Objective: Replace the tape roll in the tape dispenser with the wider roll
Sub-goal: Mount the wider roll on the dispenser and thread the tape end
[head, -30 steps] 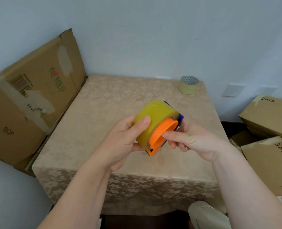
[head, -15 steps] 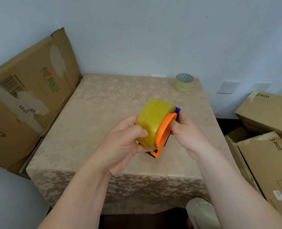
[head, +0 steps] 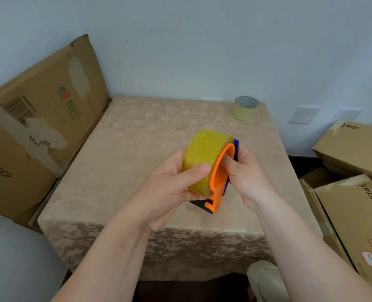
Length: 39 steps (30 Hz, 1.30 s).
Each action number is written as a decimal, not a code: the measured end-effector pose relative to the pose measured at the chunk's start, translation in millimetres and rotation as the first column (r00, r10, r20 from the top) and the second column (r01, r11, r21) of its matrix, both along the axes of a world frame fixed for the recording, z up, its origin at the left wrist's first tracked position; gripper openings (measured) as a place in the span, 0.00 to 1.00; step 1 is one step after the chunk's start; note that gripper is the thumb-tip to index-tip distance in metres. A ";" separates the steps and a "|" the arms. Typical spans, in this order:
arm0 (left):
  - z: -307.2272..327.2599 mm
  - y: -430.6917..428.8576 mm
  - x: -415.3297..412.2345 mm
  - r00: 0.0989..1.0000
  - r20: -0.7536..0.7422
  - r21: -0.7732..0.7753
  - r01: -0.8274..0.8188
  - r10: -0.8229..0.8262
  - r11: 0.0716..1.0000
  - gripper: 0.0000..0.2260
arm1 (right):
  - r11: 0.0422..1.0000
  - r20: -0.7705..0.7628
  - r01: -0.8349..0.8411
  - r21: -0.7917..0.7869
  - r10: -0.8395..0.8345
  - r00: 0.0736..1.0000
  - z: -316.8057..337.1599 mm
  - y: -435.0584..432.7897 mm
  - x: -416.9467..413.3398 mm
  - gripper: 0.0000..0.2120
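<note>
A wide yellow tape roll (head: 200, 158) sits on the orange and blue tape dispenser (head: 219, 182), held above the table's front half. My left hand (head: 169, 188) wraps the roll from the left, thumb across its outer face. My right hand (head: 246, 177) grips the dispenser from the right, a finger inside the orange ring. A smaller pale yellow tape roll (head: 246, 108) stands on the table's far right corner, apart from both hands.
The table (head: 137, 136) has a beige floral cloth. A flattened cardboard box (head: 34, 127) leans against the wall on the left. Stacked cardboard boxes (head: 355, 192) crowd the floor on the right. A pale object (head: 265, 280) shows below the table's front edge.
The dispenser has turned so its orange ring faces more edge-on. My right hand has closed in against the dispenser, and my left thumb slid lower across the roll.
</note>
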<state>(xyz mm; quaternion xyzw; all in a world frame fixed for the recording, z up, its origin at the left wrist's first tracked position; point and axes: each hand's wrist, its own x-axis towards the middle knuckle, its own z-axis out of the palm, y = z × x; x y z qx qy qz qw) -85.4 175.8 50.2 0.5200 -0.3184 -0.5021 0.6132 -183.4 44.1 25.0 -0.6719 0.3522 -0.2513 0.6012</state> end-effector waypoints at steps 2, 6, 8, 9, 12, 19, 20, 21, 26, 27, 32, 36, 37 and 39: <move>0.5 1.3 0.2 1.000 -0.005 -0.007 0.016 -0.016 1.000 0.20 | 1.000 0.013 -0.012 0.016 0.012 1.000 1.4 0.0 -0.4 0.07; 0.7 4.4 1.0 0.997 -0.039 -0.033 0.069 -0.070 0.997 0.20 | 0.997 0.038 -0.042 0.062 0.040 0.998 4.9 -0.2 -2.0 0.10; 2.3 5.0 0.8 0.995 -0.035 -0.034 0.091 -0.093 0.995 0.21 | 0.996 0.043 -0.053 0.079 0.049 0.998 5.6 0.0 -3.5 0.10; 3.6 4.3 -0.2 0.996 -0.011 -0.021 0.087 -0.087 0.996 0.22 | 0.996 0.044 -0.050 0.073 0.047 0.998 5.5 0.2 -3.5 0.10; 6.8 0.0 -4.1 0.992 0.118 0.032 -0.048 0.044 0.998 0.27 | 0.997 0.027 -0.007 -0.080 0.010 1.000 4.4 1.6 -0.5 0.06; 2.1 -1.8 4.5 0.852 0.460 -0.047 -0.258 0.250 0.965 0.24 | 0.888 0.013 0.011 -0.459 -0.005 1.000 8.6 6.8 1.0 0.25; 1.2 -0.8 6.2 0.860 0.450 -0.063 -0.235 0.238 0.970 0.23 | 0.896 0.042 0.014 -0.443 0.005 0.999 8.4 6.7 1.2 0.26; 0.4 0.0 7.2 0.876 0.427 -0.083 -0.207 0.223 0.975 0.22 | 0.916 0.080 0.022 -0.400 0.011 0.997 8.3 5.4 1.4 0.27; -5.7 2.4 6.5 0.971 0.183 -0.246 -0.104 0.151 0.964 0.23 | 0.998 0.258 0.023 -0.052 -0.009 0.966 8.3 -2.1 0.2 0.30; -7.2 1.9 5.9 0.980 0.144 -0.278 -0.090 0.135 0.956 0.23 | 1.000 0.293 0.003 0.017 -0.008 0.956 7.9 -1.6 0.2 0.33; -7.7 0.8 9.7 0.976 0.211 -0.217 -0.002 0.049 0.976 0.25 | 0.998 0.339 0.045 -0.031 -0.032 0.940 8.6 -1.9 -2.7 0.21; 3.2 -1.5 2.2 0.976 0.209 -0.052 -0.052 0.062 0.997 0.19 | 0.876 0.152 0.025 -0.482 0.055 0.987 14.7 -2.2 -6.9 0.26; 5.4 -3.0 -0.3 0.980 0.185 -0.026 -0.073 0.076 0.997 0.18 | 0.842 0.125 0.005 -0.540 0.075 0.989 15.5 -0.9 -6.9 0.26; 7.8 -4.5 -1.4 0.984 0.144 0.014 -0.108 0.105 0.994 0.18 | 0.798 0.111 -0.014 -0.603 0.101 0.989 16.1 0.0 -7.6 0.24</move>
